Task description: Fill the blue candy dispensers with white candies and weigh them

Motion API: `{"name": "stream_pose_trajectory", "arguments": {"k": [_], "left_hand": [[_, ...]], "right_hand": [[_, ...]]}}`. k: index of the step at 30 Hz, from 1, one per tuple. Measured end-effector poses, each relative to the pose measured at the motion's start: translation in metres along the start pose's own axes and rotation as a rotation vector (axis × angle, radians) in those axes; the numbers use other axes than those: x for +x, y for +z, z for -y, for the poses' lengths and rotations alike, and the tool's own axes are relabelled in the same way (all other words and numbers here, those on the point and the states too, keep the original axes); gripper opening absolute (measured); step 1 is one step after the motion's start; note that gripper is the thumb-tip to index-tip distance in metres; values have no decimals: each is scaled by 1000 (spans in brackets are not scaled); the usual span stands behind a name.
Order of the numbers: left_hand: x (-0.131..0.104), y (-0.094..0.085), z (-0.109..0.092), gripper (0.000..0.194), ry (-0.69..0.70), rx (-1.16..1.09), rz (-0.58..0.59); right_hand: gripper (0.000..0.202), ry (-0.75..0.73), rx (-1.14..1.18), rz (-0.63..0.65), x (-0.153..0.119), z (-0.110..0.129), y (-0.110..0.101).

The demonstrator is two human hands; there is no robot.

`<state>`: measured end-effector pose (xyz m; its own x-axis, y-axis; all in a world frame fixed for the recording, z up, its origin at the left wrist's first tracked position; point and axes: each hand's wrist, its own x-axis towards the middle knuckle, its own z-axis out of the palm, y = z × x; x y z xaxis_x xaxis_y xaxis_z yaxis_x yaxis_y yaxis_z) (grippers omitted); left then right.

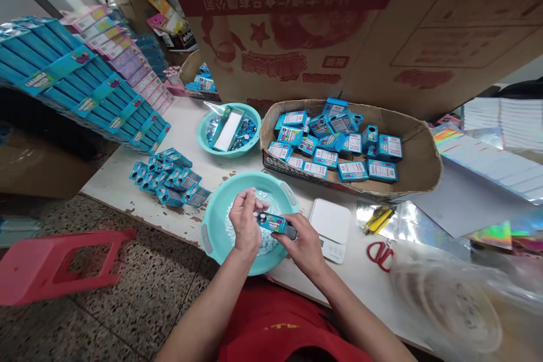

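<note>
Over a large teal bowl with small white pieces in it, my right hand grips a small blue box by its right end. The box lies on its side, its left end towards my left hand. My left hand is beside that end, fingers curled together; whatever they hold, if anything, is too small to make out. Several similar blue boxes stand grouped on the table left of the bowl.
Behind is a smaller teal bowl with a carton on blue pieces. A cardboard tray holds blue boxes. A white scale, yellow cutter and red scissors lie right. Stacked boxes rise left, above a red stool.
</note>
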<state>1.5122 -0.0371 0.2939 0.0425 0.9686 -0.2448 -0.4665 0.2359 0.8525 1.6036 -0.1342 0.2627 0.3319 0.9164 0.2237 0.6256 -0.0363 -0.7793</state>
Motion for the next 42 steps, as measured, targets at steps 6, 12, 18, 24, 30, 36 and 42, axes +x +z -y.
{"name": "stream_pose_trajectory", "arguments": {"k": [6,12,18,24,30,36,42], "left_hand": [[-1,6,-1,35,-3,29,19],[-7,12,-1,34,2,60,82],[-17,18,3,32,24,76,115],[-3,0,-8,25,-24,-44,32],[14,-53,9,17,-439,115,-149],[5,-68,25,14,-555,218,-129],[4,-73,33,17,-522,319,-93]], "right_hand": [[26,25,71,-34,-1,-3,0],[25,70,131,-71,-6,-9,-7],[26,73,139,-78,-7,-8,-10],[26,145,230,-133,-27,-27,-48],[37,379,147,-361,-49,-108,-88],[48,432,193,-346,-48,-150,-78],[63,534,255,-423,-75,-143,-88]]}}
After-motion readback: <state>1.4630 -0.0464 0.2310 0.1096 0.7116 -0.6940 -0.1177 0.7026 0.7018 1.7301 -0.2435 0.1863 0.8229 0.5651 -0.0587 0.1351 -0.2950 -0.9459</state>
